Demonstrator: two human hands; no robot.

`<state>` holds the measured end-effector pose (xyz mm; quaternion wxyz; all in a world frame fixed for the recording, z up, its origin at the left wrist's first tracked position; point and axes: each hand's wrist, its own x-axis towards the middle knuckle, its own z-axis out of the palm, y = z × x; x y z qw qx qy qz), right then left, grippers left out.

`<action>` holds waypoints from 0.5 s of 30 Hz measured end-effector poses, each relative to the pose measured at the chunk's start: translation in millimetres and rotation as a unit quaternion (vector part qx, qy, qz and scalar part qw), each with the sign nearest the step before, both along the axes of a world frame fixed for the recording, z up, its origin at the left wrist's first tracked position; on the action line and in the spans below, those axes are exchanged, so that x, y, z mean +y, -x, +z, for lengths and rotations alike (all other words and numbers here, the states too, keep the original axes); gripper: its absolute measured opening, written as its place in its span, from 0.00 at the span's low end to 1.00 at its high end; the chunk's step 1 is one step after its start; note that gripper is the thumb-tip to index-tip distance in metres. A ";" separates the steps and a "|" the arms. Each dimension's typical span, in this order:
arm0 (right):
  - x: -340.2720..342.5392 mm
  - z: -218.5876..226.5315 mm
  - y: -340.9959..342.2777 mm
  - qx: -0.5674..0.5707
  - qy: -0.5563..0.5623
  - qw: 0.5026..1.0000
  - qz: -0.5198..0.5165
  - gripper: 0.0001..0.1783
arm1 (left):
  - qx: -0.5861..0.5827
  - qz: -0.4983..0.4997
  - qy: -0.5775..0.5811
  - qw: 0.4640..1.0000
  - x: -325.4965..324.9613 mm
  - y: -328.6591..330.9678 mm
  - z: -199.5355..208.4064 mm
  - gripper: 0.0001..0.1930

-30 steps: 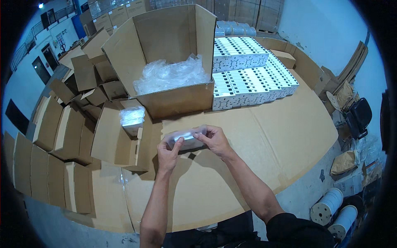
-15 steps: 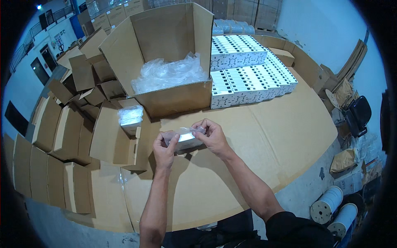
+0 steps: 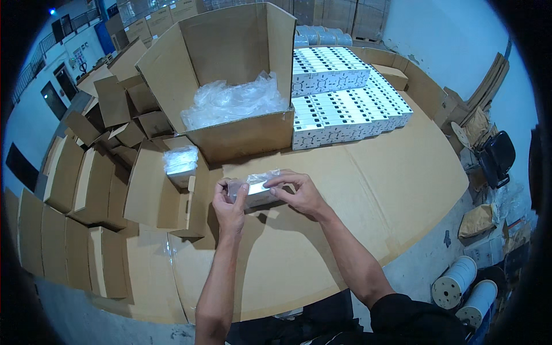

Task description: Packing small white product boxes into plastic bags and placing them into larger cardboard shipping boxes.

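A small white box [image 3: 257, 198] in a clear plastic bag [image 3: 265, 176] is between my hands, just above the cardboard-covered table. My left hand [image 3: 229, 208] grips its left end, thumb on top. On the right end, my right hand [image 3: 300, 194] holds the box with its thumb and fingers, next to the loose plastic. To the left stands an open carton [image 3: 150, 192] with several plastic-wrapped white boxes [image 3: 181, 161] inside. Behind my hands a large open carton [image 3: 241, 138] contains crumpled clear plastic bags [image 3: 236, 103].
Stacked white boxes [image 3: 339, 123] with dark square marks fill the table's back right. Empty cartons [image 3: 86, 190] crowd the left side. The cardboard table top [image 3: 374, 201] has a curved right edge. Cable reels [image 3: 454, 282] and a black chair [image 3: 497, 158] stand beyond it.
My right hand has shifted from pinching the bag's upper edge to lying lower over the box's right end. The loose plastic now stands up at the back. My left hand keeps its grip.
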<state>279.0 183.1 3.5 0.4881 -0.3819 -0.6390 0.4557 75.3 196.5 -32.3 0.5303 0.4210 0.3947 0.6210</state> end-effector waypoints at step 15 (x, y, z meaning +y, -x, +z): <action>5.2 -5.5 4.0 0.011 0.035 0.999 -0.023 0.15 | 0.428 0.041 -0.339 0.837 -14.8 8.4 44.2 0.18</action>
